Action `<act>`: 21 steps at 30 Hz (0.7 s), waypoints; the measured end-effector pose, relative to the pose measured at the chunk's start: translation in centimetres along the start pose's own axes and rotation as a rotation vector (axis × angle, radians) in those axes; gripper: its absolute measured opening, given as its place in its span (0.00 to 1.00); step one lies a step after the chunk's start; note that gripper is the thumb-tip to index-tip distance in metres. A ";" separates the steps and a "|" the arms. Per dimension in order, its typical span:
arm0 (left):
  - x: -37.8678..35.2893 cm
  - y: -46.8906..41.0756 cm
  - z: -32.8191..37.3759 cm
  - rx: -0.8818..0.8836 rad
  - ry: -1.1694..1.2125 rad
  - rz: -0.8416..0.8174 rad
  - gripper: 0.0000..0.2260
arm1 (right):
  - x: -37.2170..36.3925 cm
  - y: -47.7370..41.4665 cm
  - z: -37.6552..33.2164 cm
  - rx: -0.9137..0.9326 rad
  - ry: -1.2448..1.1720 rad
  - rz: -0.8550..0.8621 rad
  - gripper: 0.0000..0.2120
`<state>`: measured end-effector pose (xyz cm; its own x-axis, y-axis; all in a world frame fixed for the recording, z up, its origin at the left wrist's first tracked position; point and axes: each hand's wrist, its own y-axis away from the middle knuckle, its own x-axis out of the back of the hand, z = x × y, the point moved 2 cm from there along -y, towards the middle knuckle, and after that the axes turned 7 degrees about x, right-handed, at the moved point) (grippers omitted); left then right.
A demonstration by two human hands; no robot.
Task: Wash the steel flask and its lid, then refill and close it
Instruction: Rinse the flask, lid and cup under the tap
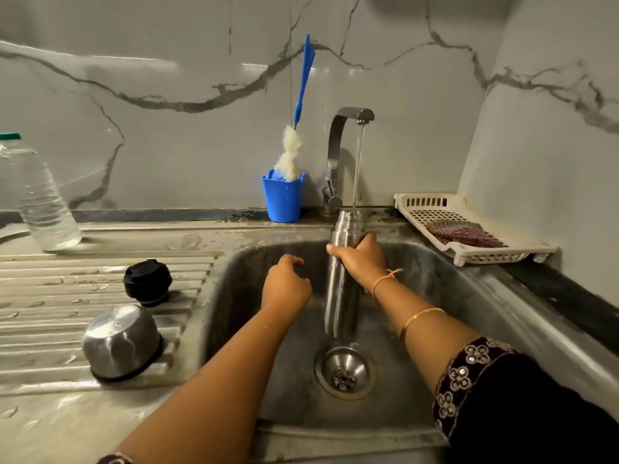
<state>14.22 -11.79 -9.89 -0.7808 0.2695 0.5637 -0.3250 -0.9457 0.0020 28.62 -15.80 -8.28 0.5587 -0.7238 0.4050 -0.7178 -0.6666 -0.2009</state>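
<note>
The steel flask stands upright in the sink, its open mouth under the running tap. Water streams into it. My right hand grips the flask near its top. My left hand hovers just left of the flask with fingers loosely curled, holding nothing. On the ribbed drainboard to the left lie the black inner lid and the steel cup lid, the latter upside down.
A clear plastic water bottle stands at the far left. A blue cup with a bottle brush sits behind the sink. A white rack holding a scrub pad is on the right ledge. The drain is below the flask.
</note>
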 end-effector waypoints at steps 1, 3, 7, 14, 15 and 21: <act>0.0 0.0 -0.1 0.005 0.004 -0.002 0.19 | 0.4 -0.2 -0.5 0.037 -0.022 0.053 0.29; 0.2 -0.1 0.0 0.017 0.021 0.003 0.18 | 0.9 -0.9 -1.6 0.138 -0.089 0.157 0.28; 0.1 0.0 0.1 0.019 0.041 -0.018 0.17 | 0.7 -1.0 -0.1 -0.037 -0.143 0.063 0.29; 0.1 -0.2 -0.4 0.502 0.436 -0.092 0.36 | 1.1 -1.5 0.8 -0.329 -0.754 0.030 0.20; 0.2 -0.2 -0.6 0.575 0.532 -0.107 0.41 | 1.1 -1.3 0.7 -0.376 -0.845 -0.010 0.20; 0.0 -0.9 -0.1 0.515 0.988 -0.238 0.49 | 0.6 -0.4 0.7 -0.547 -1.036 -0.148 0.16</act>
<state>14.48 -10.96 -10.00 -0.8815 0.2616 -0.3931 -0.4415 -0.7520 0.4895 29.53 -16.10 -8.63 0.5412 -0.6134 -0.5752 -0.5595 -0.7733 0.2982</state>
